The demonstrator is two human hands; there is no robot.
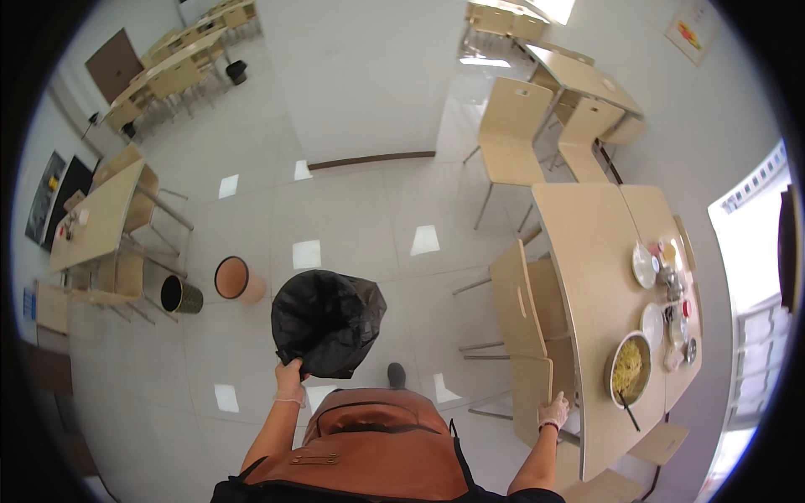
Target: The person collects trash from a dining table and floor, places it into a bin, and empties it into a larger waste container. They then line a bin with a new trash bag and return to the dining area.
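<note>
My left hand (289,381), in a clear thin glove, is closed on the rim of a black trash bag (356,323). The bag hangs open in front of me, its mouth wide and its inside dark; whether a bin stands within it I cannot tell. On the right, my right hand (553,412), gloved too and with a red band at the wrist, grips the edge of a light wooden chair's back (532,398). That chair stands against the near side of a wooden table (579,251). A metal bowl (629,369) of yellowish shredded food, a dark utensil in it, sits on the tabletop.
White plates (644,267) and small jars stand beyond the bowl. Another chair (511,289) is beside the table. On the left floor are a pinkish bin (241,281) and a dark patterned bin (182,295). A white pillar (360,84) rises ahead; more tables and chairs stand around.
</note>
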